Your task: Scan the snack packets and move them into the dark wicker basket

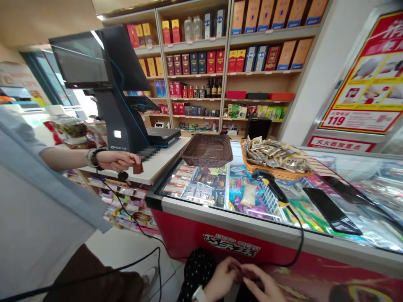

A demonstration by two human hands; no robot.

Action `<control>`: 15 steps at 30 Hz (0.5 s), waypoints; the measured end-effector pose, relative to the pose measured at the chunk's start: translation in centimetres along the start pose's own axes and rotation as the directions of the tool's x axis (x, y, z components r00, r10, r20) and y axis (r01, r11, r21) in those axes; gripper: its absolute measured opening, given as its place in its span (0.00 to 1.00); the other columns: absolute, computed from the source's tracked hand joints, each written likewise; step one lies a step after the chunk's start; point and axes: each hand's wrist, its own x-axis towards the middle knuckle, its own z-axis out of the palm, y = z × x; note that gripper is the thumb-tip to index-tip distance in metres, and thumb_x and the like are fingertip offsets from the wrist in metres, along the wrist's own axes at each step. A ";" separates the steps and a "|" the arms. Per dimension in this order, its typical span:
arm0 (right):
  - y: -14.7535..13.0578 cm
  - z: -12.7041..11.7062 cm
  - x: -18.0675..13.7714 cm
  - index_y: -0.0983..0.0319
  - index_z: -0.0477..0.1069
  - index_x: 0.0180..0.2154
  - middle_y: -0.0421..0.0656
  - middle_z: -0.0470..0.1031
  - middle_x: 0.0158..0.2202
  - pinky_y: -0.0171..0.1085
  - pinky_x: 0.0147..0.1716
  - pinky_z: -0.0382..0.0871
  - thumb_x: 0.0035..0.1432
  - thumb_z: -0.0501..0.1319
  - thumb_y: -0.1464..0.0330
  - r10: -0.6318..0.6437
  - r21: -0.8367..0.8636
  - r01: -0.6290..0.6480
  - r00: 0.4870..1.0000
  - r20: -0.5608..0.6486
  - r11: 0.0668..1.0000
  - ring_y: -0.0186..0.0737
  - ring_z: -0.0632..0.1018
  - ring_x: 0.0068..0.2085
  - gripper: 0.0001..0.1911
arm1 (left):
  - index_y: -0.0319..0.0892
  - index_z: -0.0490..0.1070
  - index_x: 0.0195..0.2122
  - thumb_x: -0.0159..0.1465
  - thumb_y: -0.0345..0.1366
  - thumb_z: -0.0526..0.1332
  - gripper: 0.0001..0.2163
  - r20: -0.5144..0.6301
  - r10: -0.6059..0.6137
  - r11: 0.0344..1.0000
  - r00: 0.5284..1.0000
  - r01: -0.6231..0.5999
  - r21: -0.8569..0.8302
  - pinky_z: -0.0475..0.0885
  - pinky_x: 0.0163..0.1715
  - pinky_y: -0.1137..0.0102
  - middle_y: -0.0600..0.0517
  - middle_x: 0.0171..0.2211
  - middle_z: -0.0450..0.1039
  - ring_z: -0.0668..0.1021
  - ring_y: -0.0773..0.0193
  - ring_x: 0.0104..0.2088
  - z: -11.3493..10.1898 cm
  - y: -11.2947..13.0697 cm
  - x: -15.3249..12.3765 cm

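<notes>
My left hand (222,277), with a white watch band at the wrist, is low in the view over my lap, its fingers curled inward. Close beside it, my right hand (262,282) has its fingers and thumb pinched towards the left fingertips. Something small and dark may be between them, but I cannot make it out. Both hands are in front of the red chest freezer (185,228), below its glass top. On that top lie a barcode scanner (273,187) with a black cord and a black smartphone (332,211).
An empty brown wicker basket (206,161) and an orange basket (283,173) of small packets (273,153) stand on the freezer. At left, another person's hand (118,160) holds a brown piece near the checkout terminal (118,113). A black cable (135,266) crosses above the floor.
</notes>
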 end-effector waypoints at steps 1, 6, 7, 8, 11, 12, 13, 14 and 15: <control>-2.2 -1.8 -0.2 0.56 0.84 0.47 0.49 0.86 0.47 0.41 0.49 0.80 0.60 0.65 0.49 -0.023 -0.009 0.024 0.998 0.058 1.000 0.52 0.85 0.49 0.22 | 0.39 0.74 0.46 0.63 0.28 0.57 0.11 -0.012 0.047 0.996 0.999 -0.046 0.075 0.71 0.49 0.63 0.47 0.41 0.77 0.79 0.59 0.43 -0.6 0.9 -0.4; -10.7 -9.8 1.2 0.58 0.81 0.50 0.51 0.85 0.50 0.44 0.52 0.79 0.66 0.61 0.49 -0.195 -0.112 0.175 0.961 -0.197 0.978 0.52 0.84 0.51 0.23 | 0.41 0.74 0.47 0.64 0.29 0.55 0.13 -0.036 0.279 0.897 0.960 -0.247 0.366 0.72 0.52 0.63 0.45 0.46 0.77 0.78 0.57 0.46 -2.6 7.3 -4.0; -11.5 -11.2 2.1 0.59 0.82 0.49 0.51 0.85 0.48 0.44 0.50 0.80 0.66 0.61 0.49 -0.241 -0.190 0.195 0.936 -0.258 0.962 0.52 0.85 0.49 0.24 | 0.42 0.74 0.47 0.65 0.30 0.54 0.13 -0.036 0.315 0.868 0.949 -0.272 0.415 0.72 0.52 0.62 0.44 0.47 0.77 0.78 0.57 0.46 -2.7 8.6 -4.7; -12.1 -12.5 3.2 0.59 0.82 0.47 0.51 0.85 0.47 0.45 0.48 0.80 0.65 0.60 0.49 -0.277 -0.289 0.189 0.911 -0.306 0.939 0.52 0.85 0.48 0.23 | 0.43 0.74 0.47 0.66 0.31 0.54 0.13 -0.033 0.353 0.837 0.935 -0.300 0.458 0.72 0.53 0.61 0.44 0.48 0.77 0.78 0.56 0.47 -2.8 9.7 -5.4; -12.7 -15.8 7.1 0.60 0.80 0.49 0.52 0.83 0.49 0.49 0.51 0.78 0.65 0.62 0.53 -0.280 -0.386 0.113 0.867 -0.411 0.916 0.54 0.83 0.50 0.21 | 0.45 0.74 0.50 0.69 0.31 0.52 0.14 -0.035 0.490 0.726 0.871 -0.386 0.569 0.72 0.58 0.59 0.44 0.51 0.75 0.77 0.55 0.54 -3.0 12.3 -6.9; -12.7 -16.6 8.4 0.61 0.80 0.50 0.52 0.83 0.50 0.50 0.52 0.77 0.65 0.63 0.55 -0.273 -0.412 0.080 0.858 -0.435 0.908 0.54 0.82 0.51 0.20 | 0.46 0.73 0.52 0.69 0.31 0.52 0.15 -0.040 0.536 0.684 0.843 -0.406 0.606 0.71 0.60 0.59 0.44 0.53 0.74 0.76 0.55 0.56 -3.1 12.8 -7.2; -12.7 -17.2 9.6 0.61 0.79 0.52 0.52 0.82 0.51 0.52 0.54 0.76 0.66 0.63 0.57 -0.263 -0.437 0.046 0.852 -0.452 0.898 0.54 0.81 0.51 0.19 | 0.46 0.73 0.53 0.69 0.31 0.52 0.15 -0.044 0.576 0.640 0.816 -0.416 0.646 0.71 0.61 0.58 0.43 0.56 0.73 0.75 0.55 0.58 -3.1 13.2 -7.4; -12.7 -17.7 10.7 0.61 0.78 0.53 0.52 0.81 0.52 0.53 0.55 0.75 0.67 0.64 0.59 -0.253 -0.461 0.013 0.850 -0.462 0.887 0.54 0.81 0.52 0.18 | 0.46 0.73 0.55 0.69 0.31 0.52 0.16 -0.049 0.610 0.595 0.791 -0.416 0.687 0.70 0.62 0.57 0.43 0.58 0.72 0.74 0.54 0.60 -3.2 13.6 -7.5; -12.6 -18.0 11.8 0.61 0.77 0.54 0.52 0.79 0.53 0.53 0.56 0.74 0.67 0.64 0.60 -0.243 -0.483 -0.014 0.850 -0.467 0.876 0.53 0.80 0.53 0.18 | 0.45 0.72 0.57 0.70 0.31 0.53 0.17 -0.051 0.637 0.549 0.769 -0.407 0.730 0.69 0.64 0.56 0.42 0.61 0.70 0.72 0.53 0.63 -3.3 13.8 -7.5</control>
